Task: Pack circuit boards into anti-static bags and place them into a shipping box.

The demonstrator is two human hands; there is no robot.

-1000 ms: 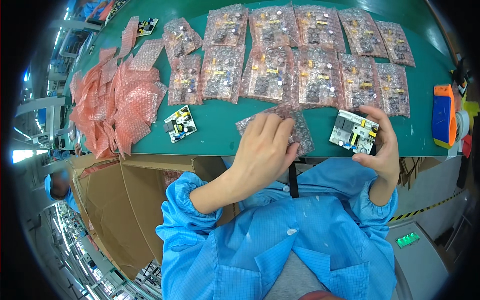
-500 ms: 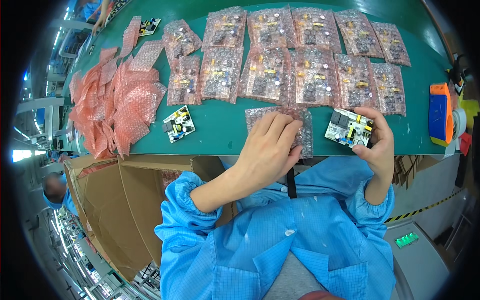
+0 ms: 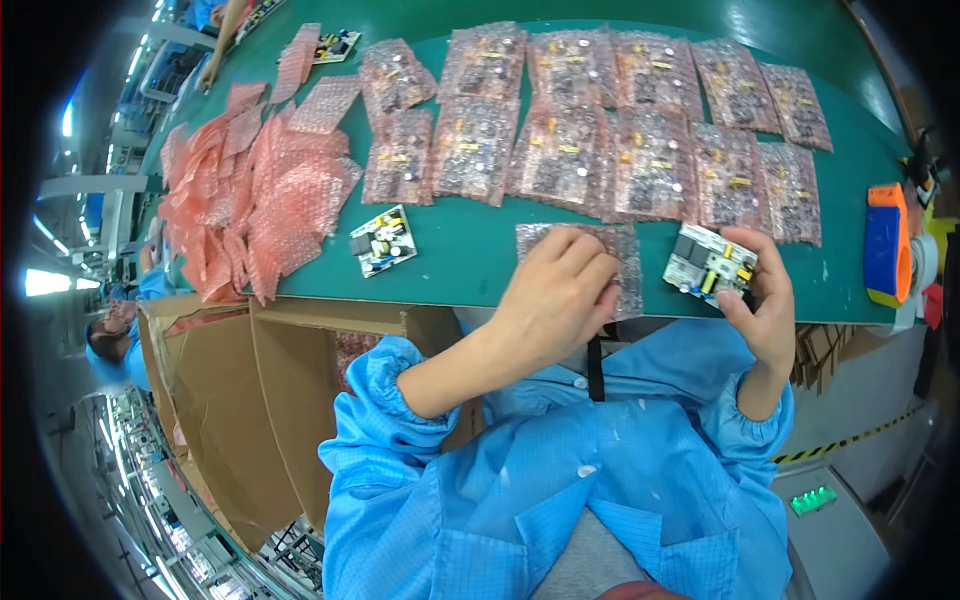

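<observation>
My right hand [image 3: 765,295] holds a white circuit board [image 3: 708,264] by its right end, between thumb and fingers. Black, yellow and blue parts cover the board's upper face. To its left, an unfilled-looking pink bubble-wrap bag [image 3: 628,255] lies flat at the near edge of the table. My left hand [image 3: 562,295] rests over this bag with fingers curled and closed on it; the fingertips are partly hidden. A gap separates the board from the bag. Another bare circuit board [image 3: 383,241] lies on the green table, left of my left hand.
Two rows of bagged circuit boards [image 3: 560,155] cover the far middle. A heap of pink bubble bags [image 3: 265,190] lies left, near another board [image 3: 335,46]. An orange-and-blue tape dispenser [image 3: 886,245] stands right. An open cardboard box [image 3: 215,390] sits below the edge. Another person's arm [image 3: 222,45] reaches in far left.
The whole view has shifted, so the table's things appear farther right. The board in my right hand has turned slightly and come a little nearer the bag. My left hand stays on the bag.
</observation>
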